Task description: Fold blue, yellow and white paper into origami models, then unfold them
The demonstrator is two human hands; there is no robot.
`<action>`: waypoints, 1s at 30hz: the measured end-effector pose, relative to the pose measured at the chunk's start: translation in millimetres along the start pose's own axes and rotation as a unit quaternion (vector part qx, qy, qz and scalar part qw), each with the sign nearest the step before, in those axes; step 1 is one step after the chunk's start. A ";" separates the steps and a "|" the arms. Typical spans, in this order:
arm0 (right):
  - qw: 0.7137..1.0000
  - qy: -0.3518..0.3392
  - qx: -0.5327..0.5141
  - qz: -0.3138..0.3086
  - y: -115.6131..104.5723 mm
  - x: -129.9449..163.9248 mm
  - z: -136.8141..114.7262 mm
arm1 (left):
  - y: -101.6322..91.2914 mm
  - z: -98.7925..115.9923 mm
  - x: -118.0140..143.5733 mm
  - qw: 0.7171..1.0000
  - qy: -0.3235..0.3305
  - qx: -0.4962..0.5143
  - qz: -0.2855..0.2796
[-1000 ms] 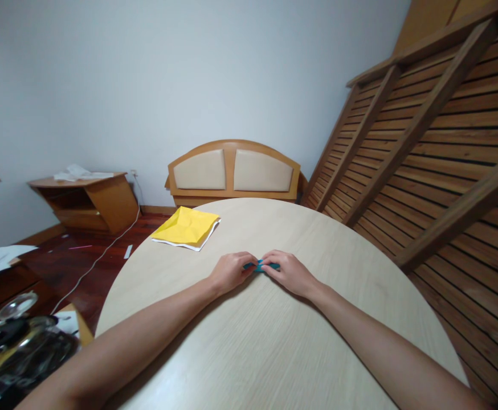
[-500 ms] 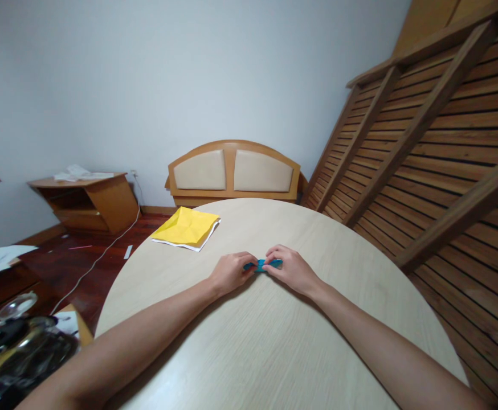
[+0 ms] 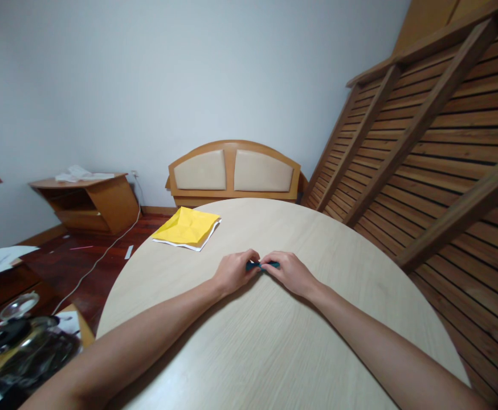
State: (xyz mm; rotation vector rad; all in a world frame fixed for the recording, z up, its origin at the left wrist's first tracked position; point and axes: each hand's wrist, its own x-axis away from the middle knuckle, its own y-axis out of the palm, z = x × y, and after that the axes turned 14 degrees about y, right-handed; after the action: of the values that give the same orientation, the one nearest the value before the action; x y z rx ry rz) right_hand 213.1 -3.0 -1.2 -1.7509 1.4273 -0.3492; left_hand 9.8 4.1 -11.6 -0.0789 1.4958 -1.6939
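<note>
A small piece of blue folded paper (image 3: 275, 265) is held low over the round table (image 3: 270, 341). My left hand (image 3: 235, 273) pinches its left side between thumb and fingers. On the other side, my right hand (image 3: 292, 273) pinches it in the same way, with the fingertips of both hands almost meeting at its middle. Much of the paper is hidden behind the fingers. Beyond my left hand, a yellow creased sheet (image 3: 184, 226) lies on top of white paper (image 3: 203, 244), near the table's far left edge.
A bed headboard (image 3: 229, 191) stands behind the table, against the wall. Wooden slats (image 3: 407, 165) lean along the right side. At lower left is a glass pot (image 3: 39, 344) on a side surface. A cabinet (image 3: 107, 205) and a white cable (image 3: 99, 259) are further left.
My fingertips have come closer together at the middle of the blue folded paper, and less of it shows. The yellow sheet has stayed in place.
</note>
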 end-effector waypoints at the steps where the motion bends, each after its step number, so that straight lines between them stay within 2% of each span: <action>1: 1.000 0.001 -0.004 -0.001 -0.3 -0.1 0.3 | 0.4 0.4 -0.2 1.000 -0.005 0.006 0.004; 7: 0.999 -0.021 -0.028 -0.004 -2.3 -1.1 2.4 | 2.4 -1.7 -1.5 0.998 -0.031 0.044 0.012; 13: 0.995 0.035 -0.087 -0.012 -1.4 0.1 1.4 | 3.3 -2.3 -2.5 0.997 -0.036 0.059 0.024; 19: 0.998 0.045 -0.032 -0.032 -6.1 0.6 1.5 | -1.8 1.0 -2.6 0.997 -0.027 0.068 0.028; 24: 0.994 0.071 -0.081 -0.028 -9.1 -1.6 6.4 | -3.5 -4.5 -2.2 0.995 -0.062 0.071 0.020; 27: 0.990 0.086 -0.109 -0.040 -8.3 -2.1 10.9 | -2.0 -8.7 -2.8 0.990 -0.075 0.119 0.025; 30: 0.991 0.081 -0.103 -0.040 -9.3 -1.9 12.4 | 0.6 -10.2 -4.8 0.974 -0.089 0.198 0.067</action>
State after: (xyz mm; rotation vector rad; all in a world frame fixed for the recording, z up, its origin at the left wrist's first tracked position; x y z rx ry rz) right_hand 227.0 4.0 -1.5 -1.9882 1.5568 -0.4055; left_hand 7.6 15.1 -12.8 0.0797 0.9890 -1.7923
